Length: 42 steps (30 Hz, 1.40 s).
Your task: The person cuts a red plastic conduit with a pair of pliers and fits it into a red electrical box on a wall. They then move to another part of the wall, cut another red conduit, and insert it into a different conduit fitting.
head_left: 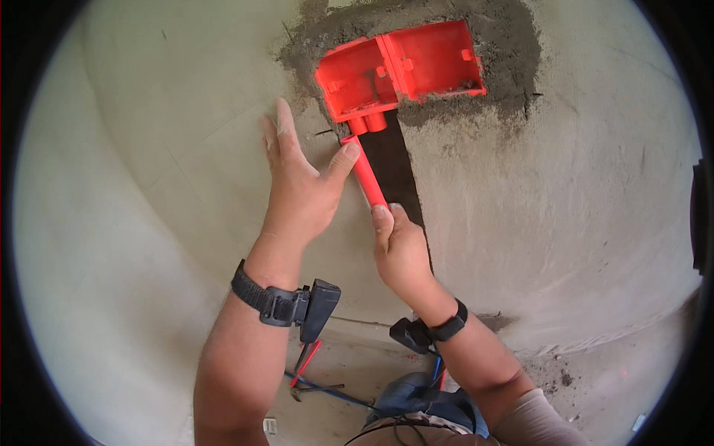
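Observation:
A red plastic pipe (367,178) slants in front of a dark vertical slot (390,160) in the wall. My right hand (403,249) grips its lower end between thumb and fingers. My left hand (301,186) has its fingers stretched out near the wall, and its thumb lies against the pipe's upper end. Just above that end is a pair of joined red electrical boxes (398,67) set in the wall. Two short round sockets (368,122) stick out below the left-hand box. The pipe's end sits close under them; whether it touches cannot be made out.
Rough grey mortar (513,52) surrounds the boxes on the pale wall (520,223). On the floor below lie a hammer (316,389), a red-handled tool (306,363) and a blue rod or cord (335,392). Crumbs of debris (565,375) lie at the lower right.

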Each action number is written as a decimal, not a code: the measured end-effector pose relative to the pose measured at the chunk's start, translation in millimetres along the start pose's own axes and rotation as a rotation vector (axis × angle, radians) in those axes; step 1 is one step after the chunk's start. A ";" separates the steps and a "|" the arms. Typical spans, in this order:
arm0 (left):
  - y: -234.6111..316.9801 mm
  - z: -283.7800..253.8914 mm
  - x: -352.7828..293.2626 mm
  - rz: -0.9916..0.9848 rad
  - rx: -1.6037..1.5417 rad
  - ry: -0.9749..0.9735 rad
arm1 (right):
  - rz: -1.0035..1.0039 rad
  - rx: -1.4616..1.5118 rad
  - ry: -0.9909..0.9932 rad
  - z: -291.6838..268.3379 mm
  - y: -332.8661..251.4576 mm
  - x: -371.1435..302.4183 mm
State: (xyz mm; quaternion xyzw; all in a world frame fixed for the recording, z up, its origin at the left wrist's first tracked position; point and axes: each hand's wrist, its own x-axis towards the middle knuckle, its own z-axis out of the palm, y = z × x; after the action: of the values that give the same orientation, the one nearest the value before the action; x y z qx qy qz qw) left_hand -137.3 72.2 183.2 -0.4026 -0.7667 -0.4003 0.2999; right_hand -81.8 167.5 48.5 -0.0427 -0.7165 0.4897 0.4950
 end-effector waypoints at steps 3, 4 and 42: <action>3.2 1.9 -2.1 0.011 -0.040 -0.004 | 0.017 -0.059 0.004 -2.6 4.3 1.6; 1.1 3.9 -5.4 -0.020 -0.035 -0.009 | -0.003 -0.042 0.016 -0.7 11.0 -0.6; 12.1 21.3 -1.5 -0.098 0.259 0.056 | 0.086 -0.055 -0.033 -11.7 -3.5 -4.3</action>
State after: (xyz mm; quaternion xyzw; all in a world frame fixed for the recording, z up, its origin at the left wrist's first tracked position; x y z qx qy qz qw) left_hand -129.1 94.1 175.9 -0.3113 -0.8220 -0.3233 0.3505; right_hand -69.4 171.0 48.5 -0.0791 -0.7353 0.4912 0.4601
